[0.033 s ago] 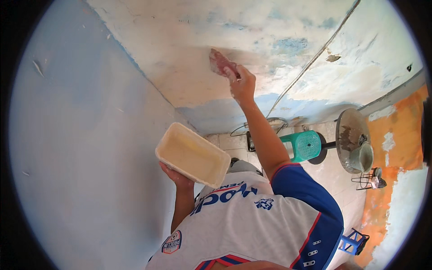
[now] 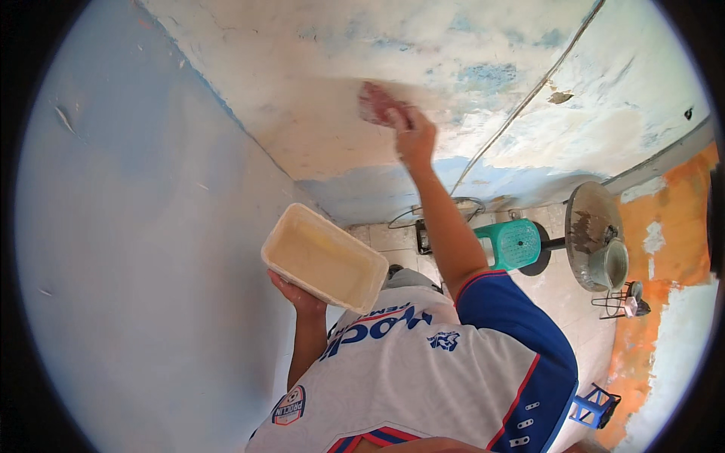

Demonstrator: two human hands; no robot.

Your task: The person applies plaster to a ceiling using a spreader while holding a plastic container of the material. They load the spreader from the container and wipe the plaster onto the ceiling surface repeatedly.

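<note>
My right hand [image 2: 414, 138] is raised to the wall ahead, its fingers closed around a flat reddish putty spreader [image 2: 375, 104] smeared with pale residue. The spreader lies against or very close to the patchy cream wall [image 2: 317, 113]. Lower and to the left, my left hand [image 2: 302, 297] grips a rectangular cream tub [image 2: 321, 257] from below. The tub is tilted so its inside shows, coated with pale material. Part of the left hand is hidden behind the tub.
A blue-grey wall [image 2: 151, 226] stands close on my left. A cable [image 2: 521, 106] runs down the wall ahead. Right of me are a green plastic stool [image 2: 519, 243], a round table [image 2: 585, 219] with a metal pot [image 2: 609, 264], and a blue stool [image 2: 595, 408].
My right hand and the putty spreader have shifted slightly to the right along the wall. My left hand and the tub have hardly moved.
</note>
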